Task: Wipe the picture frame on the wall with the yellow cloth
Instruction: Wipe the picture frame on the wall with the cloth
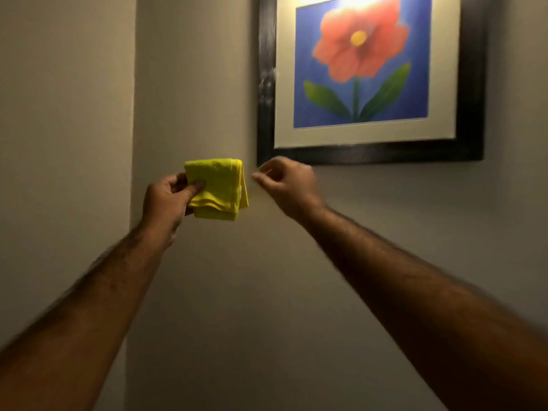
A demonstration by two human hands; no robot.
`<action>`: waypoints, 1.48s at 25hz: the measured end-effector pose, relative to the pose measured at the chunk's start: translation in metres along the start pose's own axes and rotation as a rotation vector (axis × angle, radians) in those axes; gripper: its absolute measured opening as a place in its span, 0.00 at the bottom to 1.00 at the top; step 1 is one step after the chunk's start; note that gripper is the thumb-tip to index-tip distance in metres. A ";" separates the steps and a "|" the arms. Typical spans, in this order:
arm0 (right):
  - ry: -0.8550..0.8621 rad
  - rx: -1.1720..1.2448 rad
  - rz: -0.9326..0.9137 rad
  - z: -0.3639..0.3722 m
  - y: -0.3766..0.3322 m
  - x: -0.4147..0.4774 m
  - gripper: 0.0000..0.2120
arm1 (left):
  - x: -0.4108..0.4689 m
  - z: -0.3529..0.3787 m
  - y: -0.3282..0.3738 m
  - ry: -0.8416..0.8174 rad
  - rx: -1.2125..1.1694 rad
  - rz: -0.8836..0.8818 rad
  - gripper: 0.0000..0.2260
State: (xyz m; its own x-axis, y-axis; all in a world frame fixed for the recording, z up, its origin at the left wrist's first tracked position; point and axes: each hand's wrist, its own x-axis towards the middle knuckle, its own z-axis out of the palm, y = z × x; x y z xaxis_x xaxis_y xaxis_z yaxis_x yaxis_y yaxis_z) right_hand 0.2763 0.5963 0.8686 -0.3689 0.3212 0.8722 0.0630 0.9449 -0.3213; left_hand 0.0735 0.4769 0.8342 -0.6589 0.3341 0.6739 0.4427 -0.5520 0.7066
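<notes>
Beige walls fill the view, with a corner running down the left third and a dim, warm light falling from above. We start at our left hand [166, 197], left of centre, which pinches the yellow cloth [218, 188] between thumb and fingers at its left edge; the cloth is folded into a thick square pad with its layered edges showing along the bottom. Our right hand [286, 182] sits just to the right of the pad, empty, its fingers curled loosely and its fingertips near the cloth's right edge but apart from it — slightly blurred, so we cannot read the finger positions finely. Both forearms reach up from the lower corners.

Outward from the hands, the picture frame [267, 84] hangs in the upper right: a dark frame around a pale mat and a red flower on blue. Its lower left corner lies just above our right hand. Pale smudges show on the frame's left rail.

The cloth has not yet met the frame, so we judge the wiping still ahead. The risks from here: a one-edge pinch may let the folded layers fall open or slip mid-stroke, and a hard sideways push on the rail could tilt the frame on its hanger — or lift it off the wall.
</notes>
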 end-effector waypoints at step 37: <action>0.507 -0.976 -0.132 -0.250 0.145 0.081 0.52 | 0.068 0.166 0.022 0.021 0.863 0.947 0.40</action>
State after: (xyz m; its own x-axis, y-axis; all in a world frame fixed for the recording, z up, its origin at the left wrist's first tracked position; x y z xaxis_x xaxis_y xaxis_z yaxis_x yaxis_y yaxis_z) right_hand 0.4875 0.7750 0.9851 -0.0184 -0.0080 0.9998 0.8375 0.5461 0.0198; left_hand 0.1393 0.6144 0.9309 0.1219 0.0676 0.9902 0.9858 0.1078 -0.1287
